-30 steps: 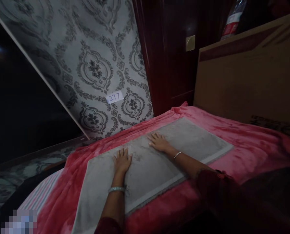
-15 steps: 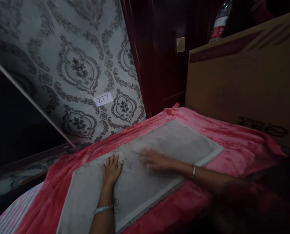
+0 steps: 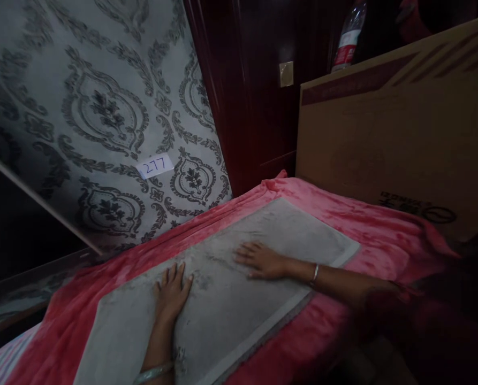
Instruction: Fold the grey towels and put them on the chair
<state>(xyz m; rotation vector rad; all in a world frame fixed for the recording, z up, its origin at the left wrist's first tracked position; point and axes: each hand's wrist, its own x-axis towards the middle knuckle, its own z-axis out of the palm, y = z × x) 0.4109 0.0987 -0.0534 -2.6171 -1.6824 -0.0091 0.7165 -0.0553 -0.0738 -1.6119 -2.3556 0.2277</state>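
A grey mat (image 3: pixel 230 305) with a pale border lies spread over a red-pink plush blanket (image 3: pixel 303 331). Flat on the mat's left half rests my left hand (image 3: pixel 171 291), its fingers spread and a green bangle on the wrist. My right hand (image 3: pixel 263 261) lies palm down nearer the mat's middle, fingers apart and pointing left, with a silver bracelet on that wrist. Neither hand grips anything. Slight creases show in the mat's surface around both hands.
Behind the blanket rises a patterned wall (image 3: pixel 114 117) with a paper label (image 3: pixel 155 166) reading 277. A large cardboard box (image 3: pixel 383 139) stands at the right, a plastic bottle (image 3: pixel 348 45) by its top edge. Striped cloth (image 3: pixel 9 353) shows at lower left.
My right hand, blurred by motion before, now shows sharply, flat on the mat. My left hand stays flat on the mat. The whole view has shifted slightly.
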